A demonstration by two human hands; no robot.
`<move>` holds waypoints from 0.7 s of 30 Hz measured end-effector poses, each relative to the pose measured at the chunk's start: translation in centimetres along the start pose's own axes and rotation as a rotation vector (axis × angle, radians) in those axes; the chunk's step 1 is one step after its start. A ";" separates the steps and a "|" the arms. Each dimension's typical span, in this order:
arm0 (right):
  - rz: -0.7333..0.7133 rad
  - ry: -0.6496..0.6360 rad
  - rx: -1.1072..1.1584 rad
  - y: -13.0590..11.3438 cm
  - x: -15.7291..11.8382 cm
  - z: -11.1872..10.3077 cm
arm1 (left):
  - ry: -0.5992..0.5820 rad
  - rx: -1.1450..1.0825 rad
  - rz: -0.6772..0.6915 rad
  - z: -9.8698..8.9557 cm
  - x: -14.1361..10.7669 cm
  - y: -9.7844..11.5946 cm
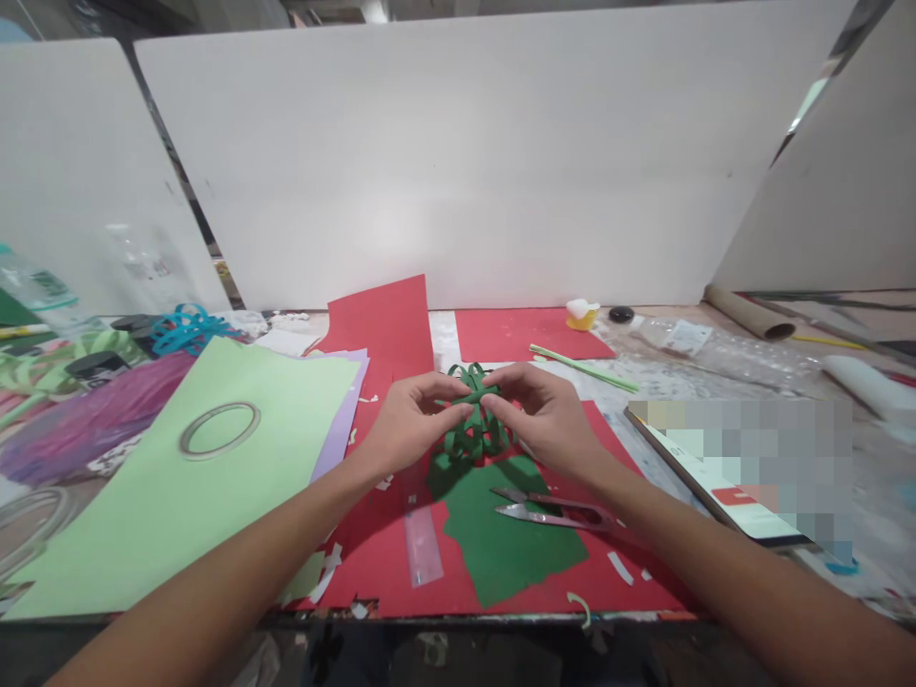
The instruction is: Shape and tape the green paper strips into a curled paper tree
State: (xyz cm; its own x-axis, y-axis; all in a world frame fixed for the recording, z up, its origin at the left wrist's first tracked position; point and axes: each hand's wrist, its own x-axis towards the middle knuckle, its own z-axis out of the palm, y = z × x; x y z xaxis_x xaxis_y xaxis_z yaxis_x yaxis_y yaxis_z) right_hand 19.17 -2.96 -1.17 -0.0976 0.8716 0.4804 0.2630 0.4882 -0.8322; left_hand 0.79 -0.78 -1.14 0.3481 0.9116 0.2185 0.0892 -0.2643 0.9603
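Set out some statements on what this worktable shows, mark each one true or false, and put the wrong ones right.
1. The left hand and right hand both hold the dark green piece of looped paper strips. True.
2. The silver metal scissors lie on the large light green paper sheet. False: the scissors lie partly over the dark green paper sheet.
3. A narrow round ring rests on the light green sheet. True.
4. The brown cardboard tube stands upright. False: the tube lies on its side.
5. The clear flat plastic strip lies to the left of the dark green sheet. True.
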 end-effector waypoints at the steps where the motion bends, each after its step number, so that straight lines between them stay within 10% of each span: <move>1: -0.018 0.001 -0.025 -0.1 -0.1 0.0 | 0.002 0.027 0.008 0.0 0.0 0.0; 9: -0.051 -0.002 -0.020 -0.9 -0.6 0.3 | 0.028 0.242 0.182 0.3 -0.3 0.0; 21: 0.311 -0.126 0.428 0.3 0.2 -0.1 | -0.154 0.683 0.601 -1.0 -0.7 0.3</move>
State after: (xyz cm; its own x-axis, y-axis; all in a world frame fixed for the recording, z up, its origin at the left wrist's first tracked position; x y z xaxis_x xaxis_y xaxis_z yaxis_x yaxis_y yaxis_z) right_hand 19.34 -2.64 -1.23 -0.1983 0.9637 0.1788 -0.1139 0.1586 -0.9808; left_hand -0.32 -1.16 -0.83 0.6304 0.5222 0.5744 0.3679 -0.8525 0.3713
